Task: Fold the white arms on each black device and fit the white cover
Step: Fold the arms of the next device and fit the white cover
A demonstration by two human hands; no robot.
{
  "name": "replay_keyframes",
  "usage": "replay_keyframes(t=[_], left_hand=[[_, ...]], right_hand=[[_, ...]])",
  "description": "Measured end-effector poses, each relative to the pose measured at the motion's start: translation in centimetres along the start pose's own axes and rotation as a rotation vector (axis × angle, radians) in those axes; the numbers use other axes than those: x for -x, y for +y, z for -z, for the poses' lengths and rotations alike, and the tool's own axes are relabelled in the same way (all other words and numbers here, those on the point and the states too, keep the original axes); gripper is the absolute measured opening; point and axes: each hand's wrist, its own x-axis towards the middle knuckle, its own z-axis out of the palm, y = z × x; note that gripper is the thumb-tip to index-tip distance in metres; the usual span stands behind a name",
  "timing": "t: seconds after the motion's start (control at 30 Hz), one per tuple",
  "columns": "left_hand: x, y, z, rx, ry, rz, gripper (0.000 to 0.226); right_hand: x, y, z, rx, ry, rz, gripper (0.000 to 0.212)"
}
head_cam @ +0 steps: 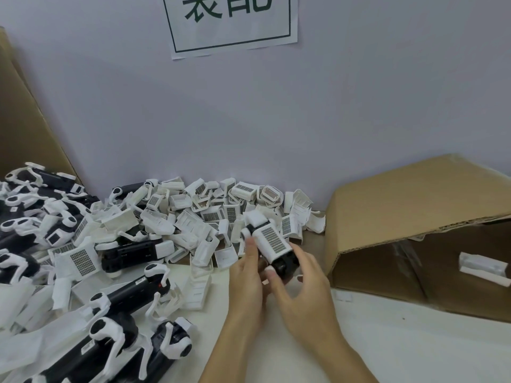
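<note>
Device: both hands hold a black device (284, 265) wearing a white cover (272, 240), just left of the cardboard box (414, 205).
Left hand (249, 275): fingers curled round it.
Right hand (301, 288): thumb and fingers clamp its end.
Surface: white table (387, 341), loose covers (193, 217) heaped left of the box.
Room: pale wall (359, 92), printed sign (231, 22) above.

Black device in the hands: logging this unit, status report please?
Both hands, left and right, grip one black device. White cover sits on it. Cardboard box lies open to the right, nothing in between.
</note>
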Motion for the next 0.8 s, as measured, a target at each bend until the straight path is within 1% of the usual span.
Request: replay_keyframes(t=[0.07, 0.1, 0.13, 0.2, 0.23, 0.27, 0.3, 0.33, 0.37, 0.4, 0.43, 0.47, 0.5, 0.53, 0.57, 0.63, 0.73, 0.8], left_hand=[[0.1, -0.1, -0.2, -0.058, -0.046, -0.023, 0.046], [0.1, -0.1, -0.1, -0.079, -0.039, -0.056, 0.046], [0.1, -0.1, 0.1, -0.096, 0.004, -0.095, 0.047], [0.0, 0.0, 0.7, -0.176, 0.207, -0.165, 0.050], [-0.1, 0.1, 1.1, -0.218, 0.330, -0.195, 0.052], [-0.3, 0.3, 1.5, -0.238, 0.426, -0.217, 0.051], [-0.5, 0.4, 1.8, -0.228, 0.468, -0.229, 0.045], [-0.6, 0.6, 2.1, -0.178, 0.454, -0.235, 0.035], [-0.7, 0.9, 2.1, -0.089, 0.382, -0.215, 0.026], [-0.7, 1.1, 1.9, 0.016, 0.270, -0.155, 0.028], [-0.6, 1.3, 1.8, 0.104, 0.161, -0.092, 0.040], [-0.6, 1.2, 1.7, 0.141, 0.062, -0.050, 0.051], [-0.5, 1.2, 1.6, 0.127, -0.011, -0.036, 0.053], [-0.4, 1.0, 1.6, 0.091, -0.042, -0.045, 0.047], [-0.3, 0.8, 1.7, 0.057, -0.032, -0.067, 0.039], [-0.3, 0.8, 1.9, 0.053, 0.014, -0.087, 0.031], [-0.4, 0.8, 2.1, 0.083, 0.039, -0.093, 0.027], [-0.4, 0.9, 2.1, 0.104, 0.059, -0.097, 0.027]], right_hand=[[-0.2, -0.1, 0.4, -0.065, 0.099, -0.049, 0.046], [-0.3, -0.2, 0.5, -0.119, 0.142, -0.084, 0.038], [-0.4, -0.2, 0.6, -0.174, 0.172, -0.124, 0.029], [-0.8, -0.1, 1.0, -0.273, 0.194, -0.206, 0.012], [-0.9, -0.1, 1.2, -0.326, 0.181, -0.252, 0.009], [-1.1, -0.1, 1.4, -0.379, 0.161, -0.295, 0.015], [-1.2, -0.1, 1.6, -0.430, 0.136, -0.340, 0.023], [-1.3, -0.2, 1.9, -0.473, 0.108, -0.383, 0.029], [-1.4, -0.4, 2.1, -0.512, 0.079, -0.421, 0.034], [-1.4, -0.6, 2.2, -0.544, 0.049, -0.445, 0.036], [-1.4, -0.7, 2.2, -0.556, 0.018, -0.459, 0.036], [-1.4, -0.8, 2.2, -0.545, -0.010, -0.460, 0.035], [-1.4, -0.9, 2.1, -0.522, -0.032, -0.457, 0.034], [-1.3, -0.9, 2.1, -0.504, -0.046, -0.452, 0.033], [-1.3, -0.9, 2.1, -0.498, -0.059, -0.445, 0.032], [-1.3, -0.9, 2.1, -0.492, -0.082, -0.422, 0.031], [-1.3, -0.6, 1.9, -0.510, -0.114, -0.397, 0.028], [-1.3, -0.4, 1.9, -0.586, -0.124, -0.405, 0.024]])
